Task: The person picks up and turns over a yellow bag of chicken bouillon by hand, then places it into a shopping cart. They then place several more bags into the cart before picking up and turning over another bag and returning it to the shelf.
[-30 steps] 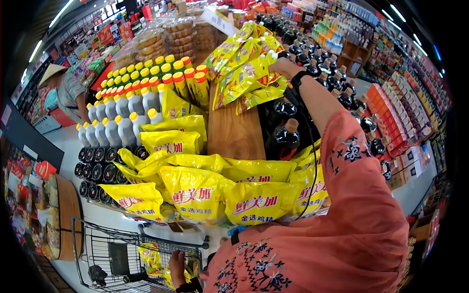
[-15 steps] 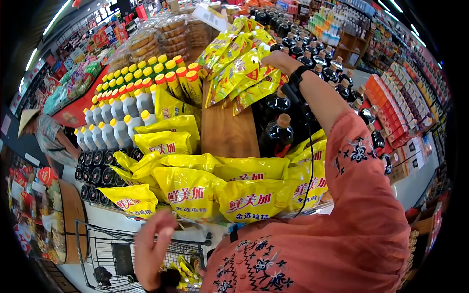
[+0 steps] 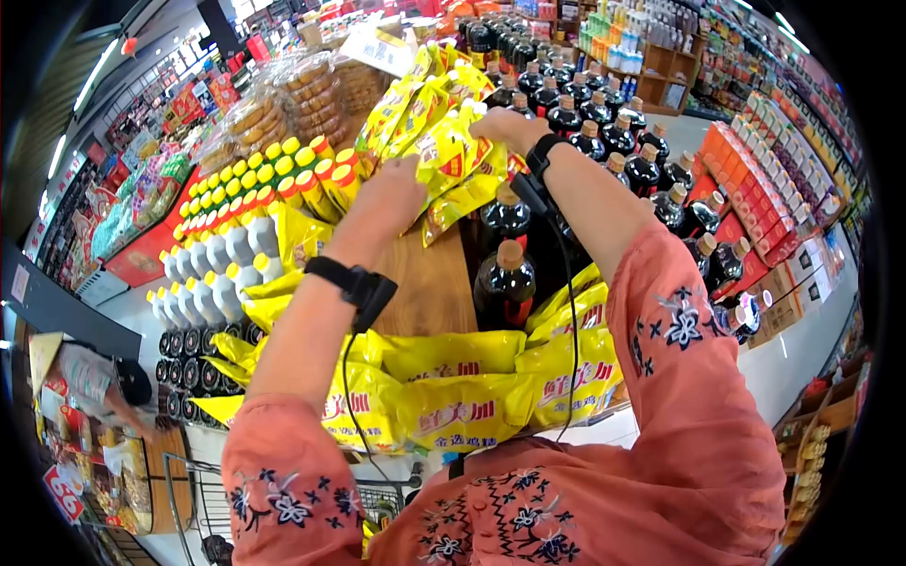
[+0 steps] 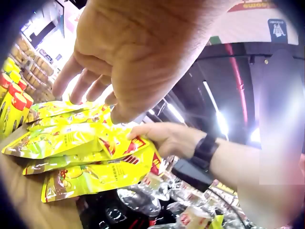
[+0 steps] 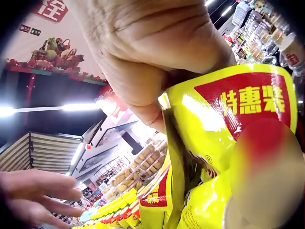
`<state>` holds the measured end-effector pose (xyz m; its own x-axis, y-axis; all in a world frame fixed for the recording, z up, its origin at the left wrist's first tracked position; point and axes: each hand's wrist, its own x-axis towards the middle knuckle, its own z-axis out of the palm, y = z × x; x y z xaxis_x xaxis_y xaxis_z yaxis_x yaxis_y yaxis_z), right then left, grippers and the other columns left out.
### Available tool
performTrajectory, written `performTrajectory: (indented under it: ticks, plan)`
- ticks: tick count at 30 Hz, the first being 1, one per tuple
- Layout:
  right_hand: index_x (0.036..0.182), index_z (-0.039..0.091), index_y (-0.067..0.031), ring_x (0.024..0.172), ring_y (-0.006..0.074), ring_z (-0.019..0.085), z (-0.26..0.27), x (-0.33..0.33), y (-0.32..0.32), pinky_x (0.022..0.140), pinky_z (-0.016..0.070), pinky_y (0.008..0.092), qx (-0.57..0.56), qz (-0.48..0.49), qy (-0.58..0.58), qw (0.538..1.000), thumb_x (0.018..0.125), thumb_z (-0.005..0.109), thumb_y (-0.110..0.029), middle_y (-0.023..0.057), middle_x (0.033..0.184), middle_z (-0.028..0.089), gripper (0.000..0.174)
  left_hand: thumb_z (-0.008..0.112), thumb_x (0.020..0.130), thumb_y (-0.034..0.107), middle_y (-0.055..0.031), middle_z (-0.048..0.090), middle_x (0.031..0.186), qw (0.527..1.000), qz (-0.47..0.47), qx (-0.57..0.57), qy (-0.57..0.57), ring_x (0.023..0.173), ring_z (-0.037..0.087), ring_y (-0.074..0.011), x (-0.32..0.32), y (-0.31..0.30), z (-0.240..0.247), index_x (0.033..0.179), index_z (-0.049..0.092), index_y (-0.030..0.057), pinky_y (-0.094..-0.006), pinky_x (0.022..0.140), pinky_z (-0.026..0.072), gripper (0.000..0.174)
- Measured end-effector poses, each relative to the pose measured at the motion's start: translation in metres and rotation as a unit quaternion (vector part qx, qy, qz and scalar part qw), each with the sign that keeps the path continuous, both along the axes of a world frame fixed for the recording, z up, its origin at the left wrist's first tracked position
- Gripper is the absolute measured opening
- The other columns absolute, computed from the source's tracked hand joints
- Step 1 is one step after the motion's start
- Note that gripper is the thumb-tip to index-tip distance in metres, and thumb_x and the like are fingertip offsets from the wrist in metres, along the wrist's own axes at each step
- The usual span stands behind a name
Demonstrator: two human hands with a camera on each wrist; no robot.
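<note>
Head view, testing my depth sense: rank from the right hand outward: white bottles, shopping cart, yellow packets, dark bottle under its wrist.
1. Yellow packets, in the right hand.
2. Dark bottle, below the wrist.
3. White bottles, left.
4. Shopping cart, bottom left.

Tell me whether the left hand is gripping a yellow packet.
No, the left hand hangs with straight, spread fingers above the yellow packets, gripping none.

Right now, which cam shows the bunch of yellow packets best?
Left wrist: the yellow packets show fanned out, nearly whole, with the right hand gripping one end. The head view shows them smaller, partly behind the left hand. The right wrist view shows only a close-up packet top under the fingers.
</note>
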<state>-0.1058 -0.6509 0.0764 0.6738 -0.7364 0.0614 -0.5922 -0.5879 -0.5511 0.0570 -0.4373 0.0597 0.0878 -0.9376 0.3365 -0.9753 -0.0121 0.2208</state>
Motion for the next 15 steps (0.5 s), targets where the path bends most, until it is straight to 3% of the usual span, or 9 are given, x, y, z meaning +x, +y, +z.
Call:
performTrajectory:
  ticks: [2,3,5,6,9,10,13,15]
  plan:
    - [0.122,0.065,-0.006,0.109,0.0325,0.066,0.001,0.009,-0.01,0.086,0.0491,0.0454,-0.004,-0.149,0.143,0.978,0.08,0.058,-0.044,0.0132,0.124,0.068,0.057,0.054,0.091,0.02,-0.0258,0.056,0.131,0.998,0.03,0.034,-0.035,0.112,0.06,-0.0414,-0.009,-0.024,-0.01,0.138,0.049,0.0038,-0.0456,0.096,0.0494,0.05]
    - [0.122,0.064,-0.0056,0.11,0.0324,0.066,0.0,0.008,-0.01,0.087,0.0484,0.0469,-0.027,-0.16,0.167,0.972,0.082,0.056,-0.041,0.0119,0.126,0.067,0.054,0.054,0.09,0.018,-0.0262,0.055,0.132,0.996,0.045,0.052,-0.051,0.112,0.06,-0.042,-0.014,-0.034,-0.016,0.139,0.048,0.0044,-0.0464,0.096,0.0497,0.051]
    - [0.116,0.066,-0.0036,0.107,0.0344,0.066,0.007,-0.013,0.008,0.087,0.0497,0.0457,-0.057,-0.023,0.076,0.995,0.085,0.053,-0.039,0.0155,0.119,0.068,0.049,0.052,0.089,0.015,-0.0254,0.057,0.126,0.995,0.055,0.039,-0.074,0.107,0.063,-0.041,-0.021,-0.05,-0.024,0.133,0.051,0.0054,-0.0478,0.09,0.0523,0.046]
    - [0.109,0.067,-0.003,0.103,0.035,0.067,-0.005,-0.009,-0.008,0.085,0.0512,0.0444,-0.153,0.048,0.107,0.981,0.085,0.054,-0.03,0.0174,0.111,0.069,0.038,0.051,0.09,0.014,-0.025,0.059,0.121,0.995,0.046,0.023,-0.08,0.103,0.065,-0.0408,-0.022,-0.052,-0.031,0.129,0.053,0.0047,-0.048,0.086,0.0534,0.04]
    - [0.092,0.07,-0.0017,0.092,0.0354,0.069,-0.033,-0.003,-0.042,0.08,0.0552,0.042,-0.44,0.201,0.167,0.859,0.085,0.054,-0.004,0.0207,0.097,0.069,0.018,0.049,0.092,0.01,-0.0221,0.064,0.109,0.992,0.038,-0.011,-0.119,0.088,0.069,-0.0388,-0.022,-0.065,-0.042,0.117,0.056,0.0024,-0.0457,0.075,0.0566,0.027]
    - [0.095,0.068,-0.0045,0.094,0.0367,0.067,-0.037,-0.003,-0.046,0.079,0.0535,0.0419,-0.448,0.201,0.155,0.857,0.079,0.063,-0.011,0.0192,0.095,0.067,0.018,0.049,0.092,0.009,-0.0217,0.065,0.107,0.99,0.03,-0.018,-0.134,0.086,0.069,-0.0382,-0.019,-0.066,-0.045,0.115,0.057,0.002,-0.0451,0.074,0.0569,0.025]
    - [0.095,0.068,-0.0021,0.091,0.036,0.067,-0.041,0.004,-0.058,0.077,0.0544,0.04,-0.379,0.184,0.113,0.9,0.081,0.063,-0.01,0.0208,0.095,0.067,0.017,0.05,0.093,0.009,-0.0212,0.066,0.101,0.984,0.004,-0.045,-0.173,0.083,0.07,-0.0363,-0.006,-0.064,-0.05,0.109,0.057,0.0014,-0.0437,0.07,0.0573,0.02]
    - [0.091,0.065,0.0016,0.086,0.0302,0.068,-0.045,0.012,-0.06,0.07,0.0539,0.039,-0.22,0.163,-0.015,0.962,0.083,0.061,-0.012,0.0193,0.092,0.066,0.016,0.051,0.093,0.009,-0.0213,0.066,0.098,0.983,0.018,-0.049,-0.177,0.082,0.07,-0.0351,0.003,-0.064,-0.05,0.108,0.057,0.0013,-0.0432,0.069,0.0573,0.018]
